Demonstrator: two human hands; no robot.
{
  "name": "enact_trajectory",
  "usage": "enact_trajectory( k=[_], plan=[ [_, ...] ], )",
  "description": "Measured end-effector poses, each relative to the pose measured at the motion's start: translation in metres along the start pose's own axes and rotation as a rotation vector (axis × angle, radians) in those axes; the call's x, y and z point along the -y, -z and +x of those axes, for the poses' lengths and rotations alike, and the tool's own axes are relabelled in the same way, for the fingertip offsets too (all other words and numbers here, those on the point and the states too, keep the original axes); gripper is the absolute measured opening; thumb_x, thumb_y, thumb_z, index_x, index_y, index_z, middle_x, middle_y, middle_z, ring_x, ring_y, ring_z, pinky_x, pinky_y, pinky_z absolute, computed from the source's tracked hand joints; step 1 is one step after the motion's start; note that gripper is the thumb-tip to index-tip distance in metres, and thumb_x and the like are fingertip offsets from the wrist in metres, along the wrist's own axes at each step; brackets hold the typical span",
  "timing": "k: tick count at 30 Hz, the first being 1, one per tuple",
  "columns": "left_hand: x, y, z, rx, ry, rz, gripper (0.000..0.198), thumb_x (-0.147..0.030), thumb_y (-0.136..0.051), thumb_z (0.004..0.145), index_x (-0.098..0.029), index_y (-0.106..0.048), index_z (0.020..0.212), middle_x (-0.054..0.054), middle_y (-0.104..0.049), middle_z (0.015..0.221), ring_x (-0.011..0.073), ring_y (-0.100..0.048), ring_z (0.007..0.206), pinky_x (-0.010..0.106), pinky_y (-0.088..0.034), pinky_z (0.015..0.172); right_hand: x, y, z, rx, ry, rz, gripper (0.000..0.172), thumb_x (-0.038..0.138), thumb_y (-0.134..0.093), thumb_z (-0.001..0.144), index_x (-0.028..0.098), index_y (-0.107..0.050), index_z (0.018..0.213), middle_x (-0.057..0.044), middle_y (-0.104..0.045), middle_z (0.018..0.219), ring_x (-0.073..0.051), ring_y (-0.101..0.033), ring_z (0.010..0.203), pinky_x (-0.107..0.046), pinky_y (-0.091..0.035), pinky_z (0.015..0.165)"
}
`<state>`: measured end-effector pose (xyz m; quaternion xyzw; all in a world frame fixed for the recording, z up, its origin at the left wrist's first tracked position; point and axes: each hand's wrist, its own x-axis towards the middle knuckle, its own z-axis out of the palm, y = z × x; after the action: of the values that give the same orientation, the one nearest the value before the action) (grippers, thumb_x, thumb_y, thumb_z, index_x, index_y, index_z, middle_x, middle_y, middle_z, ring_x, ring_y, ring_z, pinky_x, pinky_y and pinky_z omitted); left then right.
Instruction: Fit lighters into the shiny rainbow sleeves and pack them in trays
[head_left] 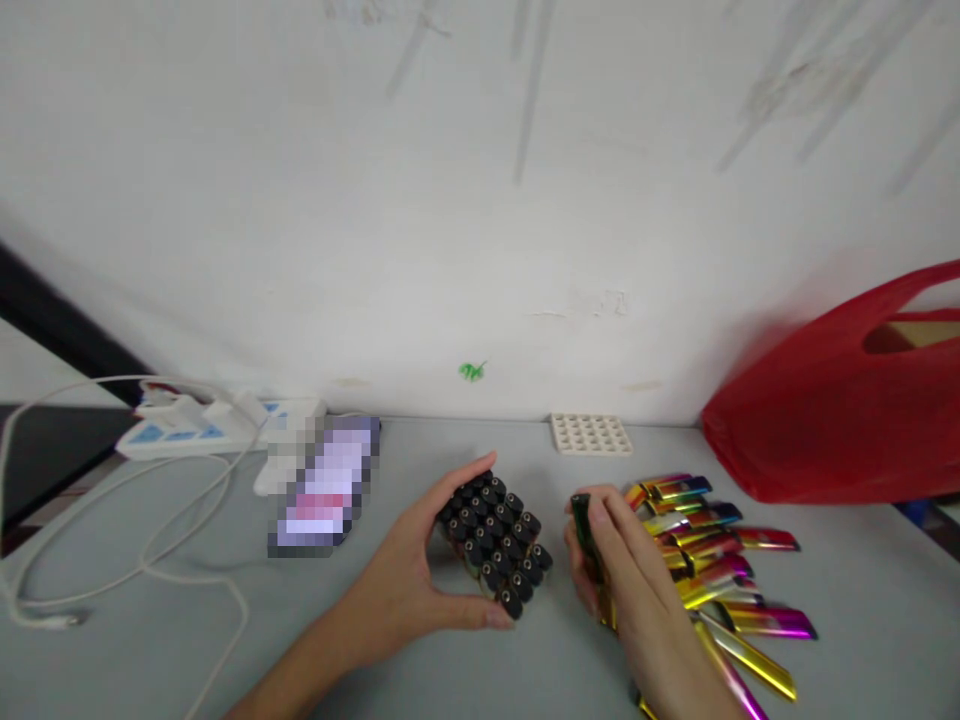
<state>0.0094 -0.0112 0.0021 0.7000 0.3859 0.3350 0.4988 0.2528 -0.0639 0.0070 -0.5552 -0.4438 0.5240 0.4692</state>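
Note:
My left hand [409, 565] is wrapped round the side of a block of small black-ended pieces [495, 540], packed in tight rows, each with a small round hole or metal dot on top. Thumb and fingers grip opposite edges of it. To the right, my right hand [619, 555] is closed round a shiny dark green and gold casing [581, 520], which it holds near upright. Part of that casing is hidden by the fingers. Beside and under my right forearm lies a pile of shiny casings [712, 575] in gold, red, purple and blue.
A white grid tray [591, 434] lies by the wall. At the right stands a red bag [832, 420]. On the left are a blurred-out phone [330, 485], a white power strip [217, 425] and a looping white cable [150, 570]. The grey table [420, 690] meets the wall behind.

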Motion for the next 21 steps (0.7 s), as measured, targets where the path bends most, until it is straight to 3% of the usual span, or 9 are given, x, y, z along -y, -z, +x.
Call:
enact_trajectory(
  k=[3,5,9,16,21],
  plan=[
    [-0.0005,0.0000,-0.0003,-0.002,-0.005,0.010,0.116,-0.043,-0.104,0.066,-0.041,-0.041,0.164,0.006,-0.057,0.160,0.0407,-0.054,0.147,0.066,-0.033,0.130,0.0073,-0.0025,-0.0031,-0.060,0.137,-0.188,0.036,0.059,-0.048,0.109,0.027,-0.062,0.099,-0.002,-0.064,0.089,-0.023,-0.059,0.088,-0.034,-0.043,0.083],
    [-0.0008,0.0002,-0.0003,-0.004,-0.009,0.029,0.118,-0.043,-0.104,0.066,-0.040,-0.041,0.165,0.008,-0.056,0.161,0.0415,-0.052,0.149,0.066,-0.033,0.130,0.0087,-0.0032,-0.0027,-0.075,0.193,-0.228,0.030,0.054,-0.051,0.109,0.028,-0.064,0.104,-0.003,-0.063,0.096,-0.024,-0.058,0.095,-0.034,-0.042,0.087],
    [-0.0005,0.0006,0.0003,-0.008,-0.030,0.099,0.121,-0.043,-0.106,0.063,-0.039,-0.040,0.165,0.009,-0.051,0.165,0.0421,-0.048,0.152,0.064,-0.032,0.131,0.0064,-0.0011,-0.0009,-0.077,0.222,-0.274,0.028,0.053,-0.056,0.108,0.028,-0.065,0.100,-0.001,-0.057,0.092,-0.023,-0.054,0.090,-0.033,-0.039,0.080],
    [0.0003,0.0009,0.0012,0.000,-0.067,0.167,0.125,-0.043,-0.106,0.062,-0.038,-0.037,0.166,0.010,-0.048,0.167,0.0417,-0.048,0.151,0.063,-0.032,0.131,0.0044,-0.0022,-0.0030,-0.124,0.273,-0.400,0.021,0.045,-0.064,0.105,0.026,-0.066,0.095,-0.001,-0.066,0.089,-0.022,-0.058,0.086,-0.034,-0.040,0.078],
    [0.0014,0.0011,0.0008,0.004,-0.073,0.222,0.124,-0.045,-0.105,0.064,-0.040,-0.034,0.166,0.008,-0.042,0.171,0.0407,-0.043,0.156,0.062,-0.031,0.132,0.0073,-0.0020,-0.0062,-0.050,0.297,-0.510,0.023,0.046,-0.064,0.105,0.026,-0.066,0.093,-0.002,-0.068,0.088,-0.025,-0.060,0.084,-0.036,-0.038,0.076]
  ],
)
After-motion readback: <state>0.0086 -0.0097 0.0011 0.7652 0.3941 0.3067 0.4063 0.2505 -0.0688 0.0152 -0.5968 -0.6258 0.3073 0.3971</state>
